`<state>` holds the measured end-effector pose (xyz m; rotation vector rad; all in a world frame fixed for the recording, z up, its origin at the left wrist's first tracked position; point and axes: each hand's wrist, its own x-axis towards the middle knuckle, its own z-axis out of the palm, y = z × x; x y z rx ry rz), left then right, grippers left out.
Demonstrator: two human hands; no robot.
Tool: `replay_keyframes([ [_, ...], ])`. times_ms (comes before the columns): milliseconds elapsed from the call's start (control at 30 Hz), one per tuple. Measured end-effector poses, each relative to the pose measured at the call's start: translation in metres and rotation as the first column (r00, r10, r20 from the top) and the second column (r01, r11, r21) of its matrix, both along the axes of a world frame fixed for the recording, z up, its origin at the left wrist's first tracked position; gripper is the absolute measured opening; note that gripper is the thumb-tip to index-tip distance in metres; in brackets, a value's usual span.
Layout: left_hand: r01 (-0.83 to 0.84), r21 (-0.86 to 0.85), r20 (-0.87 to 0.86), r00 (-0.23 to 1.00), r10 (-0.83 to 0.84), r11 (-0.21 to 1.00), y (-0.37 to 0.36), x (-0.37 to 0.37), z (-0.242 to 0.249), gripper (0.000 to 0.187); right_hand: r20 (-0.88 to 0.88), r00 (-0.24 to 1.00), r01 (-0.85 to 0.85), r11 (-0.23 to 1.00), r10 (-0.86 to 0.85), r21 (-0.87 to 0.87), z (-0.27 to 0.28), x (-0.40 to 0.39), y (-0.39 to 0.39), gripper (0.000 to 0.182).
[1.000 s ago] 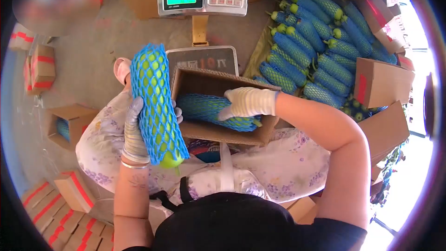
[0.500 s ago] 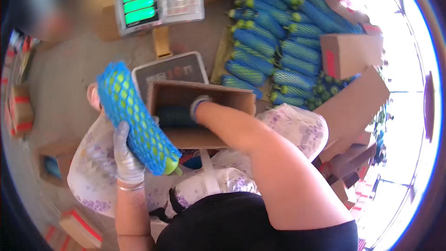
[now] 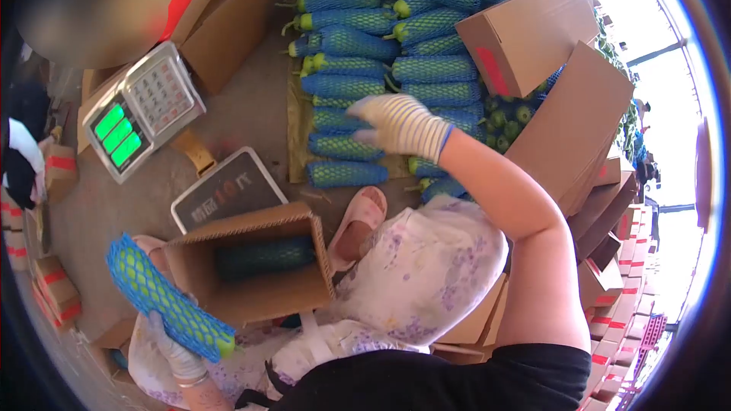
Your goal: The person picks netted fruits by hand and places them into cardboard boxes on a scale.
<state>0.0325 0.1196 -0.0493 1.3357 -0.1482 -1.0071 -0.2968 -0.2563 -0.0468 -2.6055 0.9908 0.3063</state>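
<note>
In a striped work glove, my left hand grips a long green gourd in a blue foam net, slanting at the lower left beside the carton. The open carton leans at my lap, and one netted gourd lies inside it. My right hand, gloved too, reaches over the rows of netted gourds on the floor. Its fingers are extended and apart, with nothing held, and they overlap the gourds in this view.
A scale with a lit green display and a dark weighing plate stands beyond the carton. Closed cartons and a cardboard flap border the gourds at right. More cartons are stacked at far right. A blurred person is at upper left.
My right hand has come out of the carton and moved up over the gourd rows. The left hand still holds its gourd, now lower and further left. The view has turned rightward.
</note>
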Motion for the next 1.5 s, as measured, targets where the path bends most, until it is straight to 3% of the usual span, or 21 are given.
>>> replay_keyframes([
  [67, 0.002, 0.062, -0.001, 1.0, -0.002, 0.998, -0.002, -0.001, 0.003, 0.062, -0.052, 0.993, 0.095, 0.973, -0.108, -0.21, -0.038, -0.054, -0.051, 0.038],
  [200, 0.002, 0.109, 0.046, 0.999, -0.007, 0.994, -0.003, 0.003, -0.001, 0.064, -0.218, 0.883, 0.269, 0.829, -0.415, -0.49, -0.087, -0.137, -0.132, 0.056],
  [267, -0.022, 0.149, 0.12, 0.993, 0.004, 0.989, -0.009, -0.004, 0.011, 0.065, -0.263, 0.85, 0.227, 0.769, -0.456, -0.598, -0.108, -0.175, -0.163, 0.065],
  [367, -0.063, 0.312, 0.276, 0.961, -0.027, 0.948, -0.022, -0.005, 0.027, 0.066, -0.443, 0.778, 0.24, 0.863, -0.445, -0.445, -0.113, -0.19, -0.193, 0.071],
  [467, -0.113, 0.228, 0.323, 0.946, 0.035, 0.967, -0.021, -0.001, 0.015, 0.064, -0.638, 0.692, 0.18, 0.936, -0.339, -0.302, -0.067, -0.157, -0.191, 0.074],
  [600, -0.05, 0.402, 0.422, 0.896, -0.136, 0.914, -0.044, -0.023, 0.036, 0.064, -0.604, 0.731, 0.146, 0.938, -0.317, -0.315, -0.077, -0.163, -0.192, 0.074],
  [667, 0.219, 0.102, 0.542, 0.806, -0.238, 0.97, -0.062, -0.052, 0.041, 0.062, -0.558, 0.756, 0.219, 0.935, -0.343, -0.278, -0.09, -0.169, -0.19, 0.07],
  [700, 0.213, 0.098, 0.543, 0.807, -0.232, 0.972, -0.052, -0.036, 0.039, 0.062, -0.557, 0.758, 0.213, 0.936, -0.34, -0.281, -0.086, -0.167, -0.185, 0.07],
  [767, 0.087, 0.405, 0.311, 0.923, -0.227, 0.91, -0.021, 0.009, 0.028, 0.067, -0.568, 0.786, 0.009, 0.924, -0.243, -0.382, -0.077, -0.154, -0.171, 0.067],
  [800, 0.07, 0.405, 0.308, 0.928, -0.208, 0.911, -0.022, -0.002, 0.028, 0.067, -0.571, 0.789, -0.011, 0.925, -0.226, -0.381, -0.064, -0.14, -0.159, 0.067],
  [867, -0.079, 0.204, 0.305, 0.952, 0.014, 0.976, -0.031, -0.023, 0.018, 0.068, -0.511, 0.811, 0.145, 0.944, -0.285, -0.296, -0.035, -0.105, -0.132, 0.067],
  [933, -0.107, 0.268, 0.263, 0.964, 0.034, 0.958, -0.027, -0.01, 0.012, 0.068, -0.33, 0.881, 0.246, 0.924, -0.339, -0.293, -0.022, -0.094, -0.101, 0.071],
  [1000, -0.064, 0.365, 0.171, 0.985, 0.001, 0.929, 0.0, 0.014, 0.011, 0.068, -0.292, 0.894, 0.367, 0.929, -0.341, 0.037, 0.007, -0.065, -0.068, 0.074],
  [1067, -0.09, 0.149, 0.093, 0.993, 0.077, 0.985, 0.015, 0.016, -0.009, 0.074, -0.129, 0.926, 0.371, 0.788, -0.356, 0.491, 0.024, -0.053, -0.034, 0.08],
  [1133, -0.019, 0.051, 0.05, 0.999, 0.017, 0.999, 0.013, 0.017, -0.012, 0.077, -0.102, 0.947, 0.281, 0.632, -0.305, 0.723, 0.046, -0.044, -0.01, 0.088],
  [1167, 0.083, -0.041, 0.004, 0.997, -0.083, 0.996, 0.014, 0.018, -0.015, 0.082, -0.105, 0.954, 0.269, 0.643, -0.282, 0.717, 0.059, -0.034, 0.004, 0.088],
  [1233, 0.006, -0.051, 0.01, 1.0, -0.006, 0.999, 0.006, 0.004, -0.012, 0.083, -0.193, 0.906, 0.315, 0.295, -0.377, 0.902, 0.089, -0.011, 0.032, 0.1],
  [1333, 0.005, -0.106, -0.016, 1.0, -0.007, 0.994, 0.01, 0.013, -0.016, 0.086, -0.046, 0.922, 0.16, 0.27, -0.384, 0.949, 0.112, 0.027, 0.066, 0.116],
  [1400, 0.025, -0.174, -0.117, 0.992, -0.046, 0.984, 0.012, 0.016, -0.022, 0.087, -0.074, 0.941, 0.165, 0.257, -0.33, 0.952, 0.112, 0.048, 0.085, 0.118],
  [1467, 0.026, -0.189, -0.157, 0.986, -0.056, 0.982, 0.014, 0.015, -0.021, 0.087, -0.18, 0.969, 0.126, -0.289, -0.168, 0.949, 0.085, 0.066, 0.112, 0.103],
  [1500, 0.019, -0.214, -0.169, 0.984, -0.056, 0.977, 0.012, 0.016, -0.022, 0.087, -0.209, 0.944, 0.114, -0.343, -0.255, 0.933, 0.079, 0.074, 0.135, 0.097],
])
